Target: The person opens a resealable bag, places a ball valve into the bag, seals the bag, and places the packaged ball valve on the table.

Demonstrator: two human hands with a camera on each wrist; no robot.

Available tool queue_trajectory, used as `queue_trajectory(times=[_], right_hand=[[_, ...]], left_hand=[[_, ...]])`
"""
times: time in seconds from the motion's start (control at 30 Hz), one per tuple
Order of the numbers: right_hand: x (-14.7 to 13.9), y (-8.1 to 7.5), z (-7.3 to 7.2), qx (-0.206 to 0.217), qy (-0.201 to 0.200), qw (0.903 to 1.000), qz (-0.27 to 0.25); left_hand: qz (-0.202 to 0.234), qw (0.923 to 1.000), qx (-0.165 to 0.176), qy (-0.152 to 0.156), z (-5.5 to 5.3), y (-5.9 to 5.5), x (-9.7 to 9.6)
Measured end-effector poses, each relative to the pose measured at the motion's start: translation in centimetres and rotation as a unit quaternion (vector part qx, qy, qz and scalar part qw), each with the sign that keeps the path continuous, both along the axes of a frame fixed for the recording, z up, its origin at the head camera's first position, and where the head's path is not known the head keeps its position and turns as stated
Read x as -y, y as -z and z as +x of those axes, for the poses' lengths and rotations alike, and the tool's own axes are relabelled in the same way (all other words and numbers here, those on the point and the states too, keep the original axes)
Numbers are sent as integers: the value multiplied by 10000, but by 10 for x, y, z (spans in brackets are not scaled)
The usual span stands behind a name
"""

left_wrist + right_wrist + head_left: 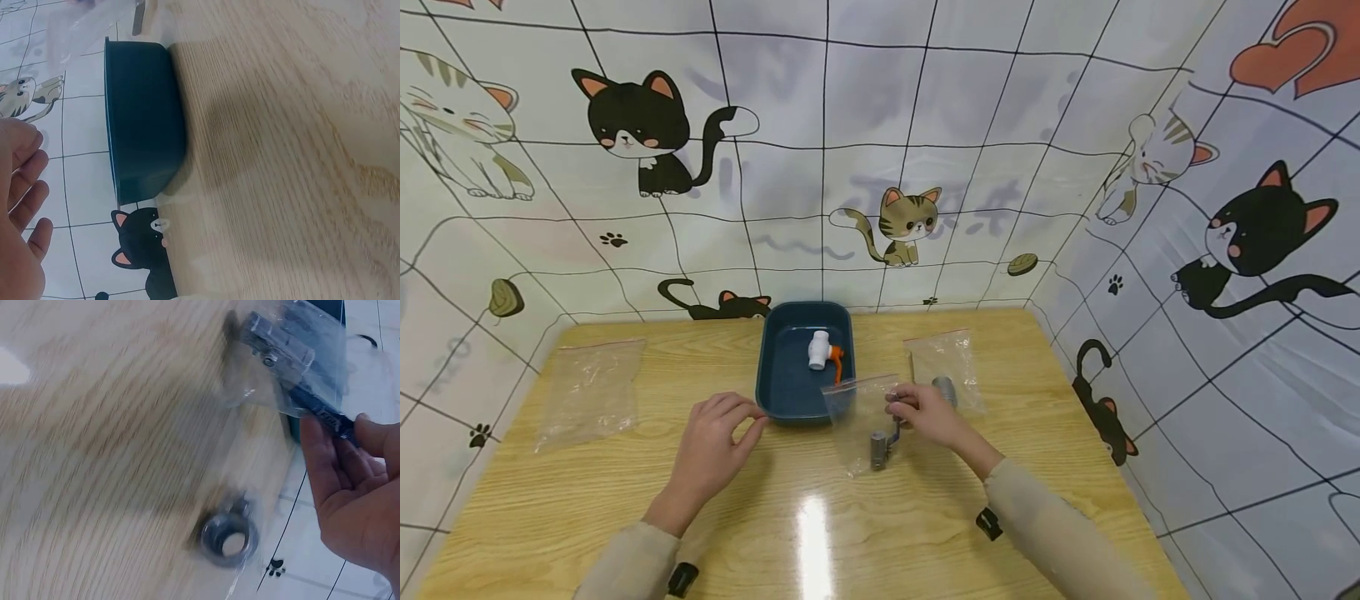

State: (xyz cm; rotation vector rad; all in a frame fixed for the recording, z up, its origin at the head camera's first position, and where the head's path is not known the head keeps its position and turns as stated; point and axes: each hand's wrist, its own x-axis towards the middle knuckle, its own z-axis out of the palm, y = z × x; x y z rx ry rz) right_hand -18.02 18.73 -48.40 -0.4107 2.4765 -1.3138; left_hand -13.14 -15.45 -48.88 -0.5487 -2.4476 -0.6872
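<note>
My right hand point(927, 414) pinches a clear zip bag point(850, 417) beside the blue tray. Inside that bag is a grey ball valve point(878, 451) with a dark blue lever handle point(312, 405); thumb and fingers grip the handle's end through the plastic. My left hand point(717, 442) is beside the front left corner of the tray point(797, 414), fingers relaxed and holding nothing. In the left wrist view its fingers point(28, 178) are loosely bent, away from the tray wall point(147, 119). A white ball valve point(819, 351) with an orange handle point(837, 363) lies in the tray.
Behind my right hand, another clear bag point(951, 354) with a grey round-ended fitting point(945, 389) lies on the wooden table point(925, 533). A flat clear bag point(591, 392) lies at the left. Cat-print cloth point(782, 183) hangs around the table's back and sides.
</note>
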Motion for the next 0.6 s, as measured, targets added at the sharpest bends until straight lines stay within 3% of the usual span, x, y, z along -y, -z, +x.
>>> queue_trajectory(times=[0.3,0.6], right_hand=[[-20,2,-12,543,874,9928,617],[-20,4,-26,495,931,9820,1569]], left_hand=[[16,10000,-38,-61,1,1,5],[30,9999,-69,-109,3,4,10]])
